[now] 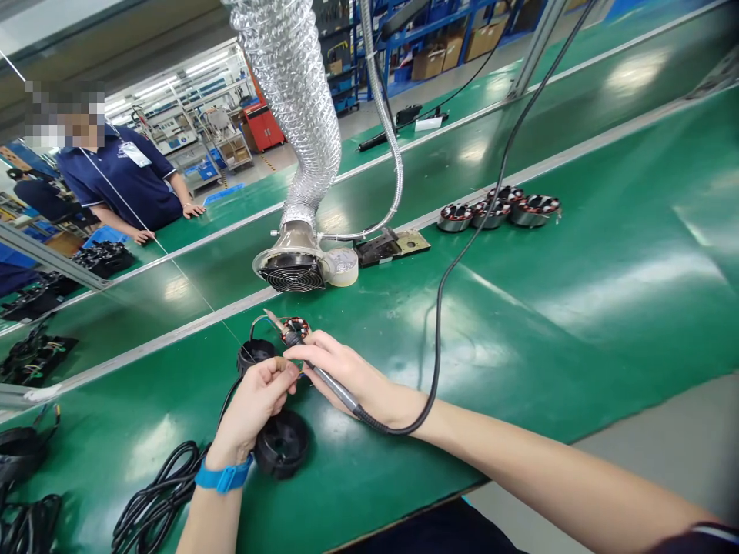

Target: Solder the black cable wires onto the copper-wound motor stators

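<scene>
Here, a soldering iron point(332, 387) is gripped by the right hand point(352, 377), its long axis slanting forward past the pinched fingers point(281, 368) of the left hand point(249, 409), whose held item cannot be made out, with the tip just beside a wound stator point(295, 329).

Your right hand point(352, 377) has open green tabletop point(577, 323) to its right, crossed only by the soldering iron's black cord point(437, 323). Past your left hand point(251, 408), coiled cables point(155, 492) block the way, a black housing point(282, 442) sits just below, and the fume-extractor hood point(292, 265) stands ahead.
</scene>
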Demonstrator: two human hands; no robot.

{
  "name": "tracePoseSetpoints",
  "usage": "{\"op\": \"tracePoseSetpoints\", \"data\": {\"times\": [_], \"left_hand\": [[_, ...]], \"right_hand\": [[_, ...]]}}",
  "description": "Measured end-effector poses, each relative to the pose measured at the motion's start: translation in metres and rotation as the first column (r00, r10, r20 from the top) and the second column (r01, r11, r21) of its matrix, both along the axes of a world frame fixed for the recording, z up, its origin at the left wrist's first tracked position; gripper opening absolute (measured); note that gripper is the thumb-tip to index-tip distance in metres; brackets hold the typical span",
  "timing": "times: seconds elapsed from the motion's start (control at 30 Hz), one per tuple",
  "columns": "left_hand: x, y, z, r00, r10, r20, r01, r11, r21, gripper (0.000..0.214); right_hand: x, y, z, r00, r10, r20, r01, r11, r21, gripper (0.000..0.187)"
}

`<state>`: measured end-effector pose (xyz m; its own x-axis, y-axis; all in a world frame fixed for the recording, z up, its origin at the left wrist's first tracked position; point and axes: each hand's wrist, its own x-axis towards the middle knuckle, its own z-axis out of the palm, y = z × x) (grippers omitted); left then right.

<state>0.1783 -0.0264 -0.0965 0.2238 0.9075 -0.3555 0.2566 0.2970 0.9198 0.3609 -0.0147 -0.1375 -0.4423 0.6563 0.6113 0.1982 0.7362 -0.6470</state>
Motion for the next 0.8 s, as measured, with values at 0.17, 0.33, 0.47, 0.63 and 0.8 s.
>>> {"op": "tracePoseSetpoints", "data": {"times": [0.17, 0.33, 0.47, 0.63, 0.8], "left_hand": [[0.002, -0.001, -0.001, 0.996, 0.075, -0.052, -0.074, 0.997, 0.034, 0.044], [0.005, -0.002, 0.000, 0.988, 0.117, -0.099, -0.110, 0.991, 0.076, 0.043], [0.008, -0.005, 0.000, 0.980, 0.138, -0.141, -0.122, 0.986, 0.114, 0.040], [0.010, -0.006, 0.000, 0.976, 0.145, -0.162, -0.123, 0.982, 0.140, 0.039], [0.010, -0.005, -0.001, 0.979, 0.143, -0.149, -0.122, 0.983, 0.138, 0.037]], "right_hand": [[0.004, -0.002, 0.005, 1.000, 0.019, 0.022, -0.019, 1.000, 0.012, 0.050], [0.008, -0.005, 0.011, 0.969, -0.164, -0.184, 0.166, 0.986, -0.006, 0.027], [0.016, -0.010, 0.023, 0.885, -0.382, -0.265, 0.374, 0.924, -0.081, 0.016], [0.018, -0.015, 0.025, 0.890, -0.333, -0.311, 0.340, 0.940, -0.035, 0.025], [0.015, -0.016, 0.019, 0.913, -0.310, -0.265, 0.312, 0.949, -0.035, 0.027]]}}
